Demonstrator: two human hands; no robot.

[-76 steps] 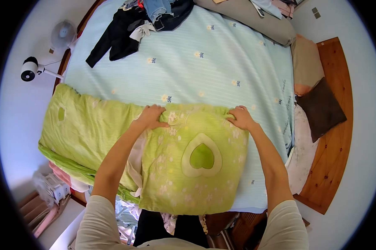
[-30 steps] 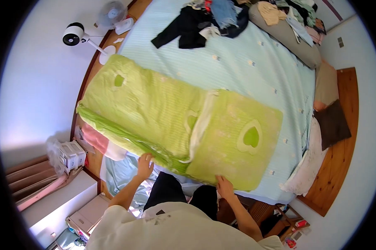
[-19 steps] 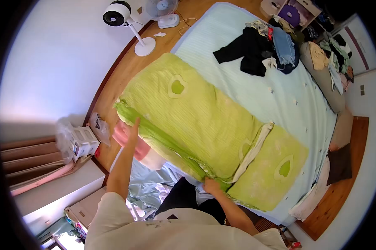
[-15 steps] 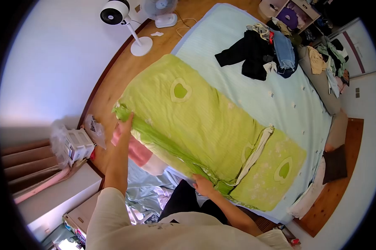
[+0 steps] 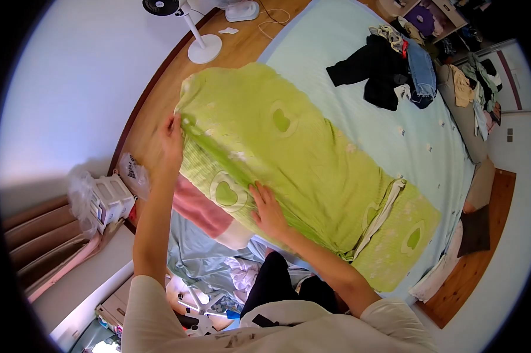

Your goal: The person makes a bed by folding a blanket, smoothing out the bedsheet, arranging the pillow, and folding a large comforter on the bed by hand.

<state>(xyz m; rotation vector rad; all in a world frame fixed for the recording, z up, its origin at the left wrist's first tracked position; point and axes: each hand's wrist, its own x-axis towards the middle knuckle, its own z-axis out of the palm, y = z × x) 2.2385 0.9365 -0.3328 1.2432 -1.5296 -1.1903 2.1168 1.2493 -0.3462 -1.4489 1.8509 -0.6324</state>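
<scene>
A green quilt (image 5: 301, 153) with heart patches lies folded along the near side of the bed. My left hand (image 5: 172, 136) is closed on the quilt's far-left corner, which is lifted a little. My right hand (image 5: 268, 209) rests on the quilt's near edge with its fingers apart, just right of a heart patch. Toward the headboard, a folded section with another heart lies beyond a pale strip. Pink fabric (image 5: 198, 206) shows beneath the near edge.
Dark clothes and jeans (image 5: 389, 70) lie on the pale blue bed sheet (image 5: 354, 88). A white fan stand (image 5: 205, 49) is on the wooden floor at upper left. A white rack (image 5: 111, 197) stands at left, and a brown cushion (image 5: 474, 229) lies by the headboard (image 5: 483, 259).
My left hand has moved up with the quilt's corner, and the near edge has unfolded to show a heart patch. My right hand has shifted up and left and opened. The view has turned toward the bed's left end.
</scene>
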